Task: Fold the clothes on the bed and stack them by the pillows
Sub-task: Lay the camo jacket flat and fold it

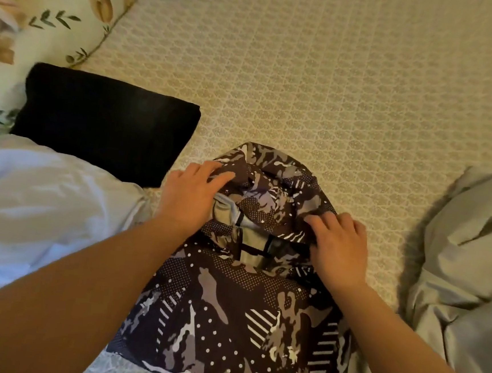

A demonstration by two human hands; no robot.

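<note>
Camouflage fabric fills the middle of your view: a hooded jacket (pixel 236 313) in dark brown, grey and white, patterned with camo blotches, dot fields and striped patches. It lies on the bed (pixel 337 84) directly in front of you, body toward you and hood pointing away. The hood is bunched and rumpled, and a pale grey lining shows at the neck opening, crossed by dark zipper edges.

Your left hand (pixel 190 199) rests on the left side of the hood, its fingers (pixel 220 178) straight and slightly spread, pressing the cloth down. Your right hand (pixel 340 245) sits on the right side of the hood, its fingers (pixel 322 222) bent at the knuckles and pushing into the gathered fabric; you cannot tell whether they pinch a fold or only press on it.

To the left, a folded black garment (pixel 107 123) lies flat beside the floral pillow (pixel 66 13), well apart from the jacket's hood. A white garment (pixel 43 207) lies crumpled below the black one, partly under your left forearm. On the right edge of the bed a grey garment (pixel 470 262) lies in loose folds.
</note>
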